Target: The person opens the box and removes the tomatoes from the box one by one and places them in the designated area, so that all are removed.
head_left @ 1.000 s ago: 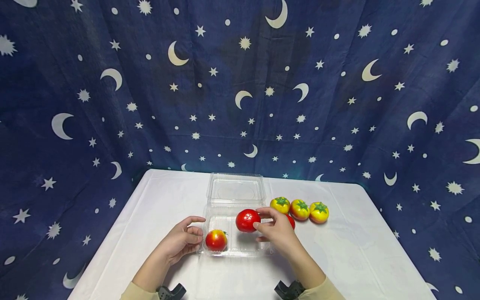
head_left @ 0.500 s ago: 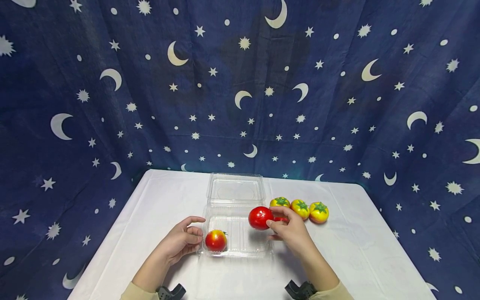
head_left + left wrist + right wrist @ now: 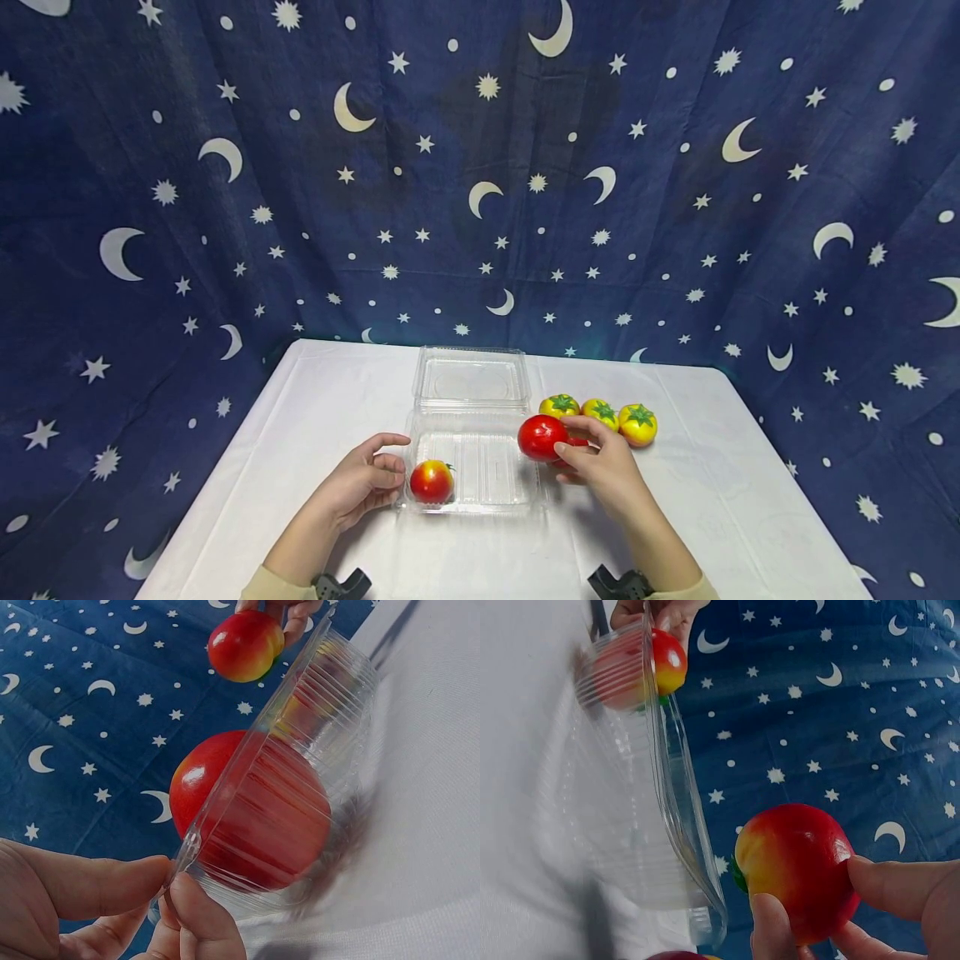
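A clear hinged plastic container (image 3: 483, 479) lies with its lid folded back. One red and yellow toy tomato (image 3: 432, 482) sits in its front left corner. My left hand (image 3: 365, 477) is at the container's left side; in the left wrist view its thumb and finger pinch the rim (image 3: 196, 832). My right hand (image 3: 611, 471) grips a second tomato (image 3: 542, 437) by thumb and fingers, raised at the container's right edge. In the right wrist view that tomato's green leaves (image 3: 739, 874) point toward the container.
Behind the right hand stand three yellow tomatoes with green tops (image 3: 637, 425), in a row. Another red tomato (image 3: 576, 450) is mostly hidden by the right hand. White cloth covers the table (image 3: 712, 500), and a dark blue curtain (image 3: 450, 208) hangs behind it.
The right hand has moved right with its tomato, from over the container's right half to its right edge. The left hand and the tomato in the container have stayed put.
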Demonstrator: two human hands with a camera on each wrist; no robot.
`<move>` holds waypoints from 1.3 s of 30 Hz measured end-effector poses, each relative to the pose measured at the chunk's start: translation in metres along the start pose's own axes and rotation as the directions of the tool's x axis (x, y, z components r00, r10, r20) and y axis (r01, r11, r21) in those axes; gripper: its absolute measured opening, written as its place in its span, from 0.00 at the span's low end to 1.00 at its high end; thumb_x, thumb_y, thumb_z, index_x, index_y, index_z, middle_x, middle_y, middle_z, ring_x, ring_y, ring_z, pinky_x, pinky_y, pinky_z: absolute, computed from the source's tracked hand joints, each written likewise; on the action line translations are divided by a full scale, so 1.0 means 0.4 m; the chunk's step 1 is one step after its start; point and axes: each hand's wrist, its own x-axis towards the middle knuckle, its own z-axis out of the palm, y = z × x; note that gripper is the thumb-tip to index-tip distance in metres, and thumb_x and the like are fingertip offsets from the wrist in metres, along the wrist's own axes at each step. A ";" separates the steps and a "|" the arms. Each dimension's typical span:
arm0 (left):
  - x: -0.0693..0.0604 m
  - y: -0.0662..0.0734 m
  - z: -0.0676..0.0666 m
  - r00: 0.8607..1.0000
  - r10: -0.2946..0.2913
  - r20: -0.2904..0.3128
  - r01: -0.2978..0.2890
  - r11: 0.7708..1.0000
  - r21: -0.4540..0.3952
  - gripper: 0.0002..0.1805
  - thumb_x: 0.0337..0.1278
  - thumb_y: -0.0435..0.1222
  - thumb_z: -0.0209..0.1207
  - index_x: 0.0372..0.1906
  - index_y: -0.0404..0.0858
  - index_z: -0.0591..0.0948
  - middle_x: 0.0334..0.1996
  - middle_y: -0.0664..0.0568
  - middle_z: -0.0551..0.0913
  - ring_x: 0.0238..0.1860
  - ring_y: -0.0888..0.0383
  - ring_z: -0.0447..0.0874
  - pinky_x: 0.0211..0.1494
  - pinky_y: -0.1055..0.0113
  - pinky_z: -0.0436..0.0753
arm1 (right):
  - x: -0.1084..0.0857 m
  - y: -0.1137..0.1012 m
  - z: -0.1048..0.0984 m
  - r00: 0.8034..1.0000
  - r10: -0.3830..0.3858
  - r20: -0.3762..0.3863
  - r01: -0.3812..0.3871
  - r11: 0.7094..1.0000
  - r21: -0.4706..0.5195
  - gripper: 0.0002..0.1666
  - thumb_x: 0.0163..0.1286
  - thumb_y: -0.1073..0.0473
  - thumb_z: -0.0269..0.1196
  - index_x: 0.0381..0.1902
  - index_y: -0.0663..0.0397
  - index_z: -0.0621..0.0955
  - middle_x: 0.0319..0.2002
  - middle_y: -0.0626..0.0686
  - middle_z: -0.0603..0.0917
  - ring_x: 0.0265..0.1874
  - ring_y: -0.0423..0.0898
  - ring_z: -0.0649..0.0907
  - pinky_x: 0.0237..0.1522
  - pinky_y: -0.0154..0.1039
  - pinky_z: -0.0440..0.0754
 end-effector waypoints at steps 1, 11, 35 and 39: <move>0.000 0.000 0.000 1.000 0.001 0.001 -0.001 1.000 -0.001 0.39 0.59 0.23 0.62 0.76 0.33 0.66 0.35 0.53 0.82 0.31 0.59 0.80 0.35 0.69 0.86 | -0.002 0.000 -0.005 1.000 -0.002 -0.002 0.002 1.000 0.002 0.31 0.70 0.65 0.72 0.70 0.59 0.79 0.62 0.67 0.81 0.43 0.58 0.93 0.38 0.46 0.93; 0.000 -0.003 -0.002 1.000 0.007 0.011 -0.007 1.000 -0.011 0.39 0.58 0.23 0.63 0.76 0.32 0.65 0.35 0.54 0.82 0.31 0.60 0.80 0.35 0.69 0.85 | -0.009 0.005 -0.048 1.000 -0.012 -0.028 0.012 1.000 -0.025 0.32 0.71 0.66 0.71 0.71 0.61 0.77 0.63 0.67 0.79 0.45 0.52 0.90 0.38 0.48 0.94; -0.001 0.000 -0.001 1.000 0.005 0.009 -0.005 1.000 -0.009 0.39 0.58 0.23 0.63 0.76 0.32 0.65 0.35 0.53 0.82 0.30 0.59 0.80 0.36 0.69 0.86 | -0.020 0.027 -0.141 0.991 0.040 -0.131 -0.051 0.995 -0.080 0.35 0.73 0.59 0.72 0.74 0.58 0.74 0.69 0.66 0.75 0.45 0.48 0.90 0.40 0.48 0.93; -0.001 -0.001 -0.001 1.000 0.004 0.008 -0.004 1.000 -0.009 0.39 0.59 0.23 0.62 0.76 0.32 0.65 0.35 0.53 0.81 0.30 0.59 0.79 0.36 0.69 0.86 | -0.021 0.037 -0.158 0.989 0.046 -0.137 -0.057 0.996 -0.071 0.36 0.73 0.59 0.72 0.75 0.59 0.73 0.69 0.66 0.75 0.44 0.46 0.90 0.41 0.47 0.93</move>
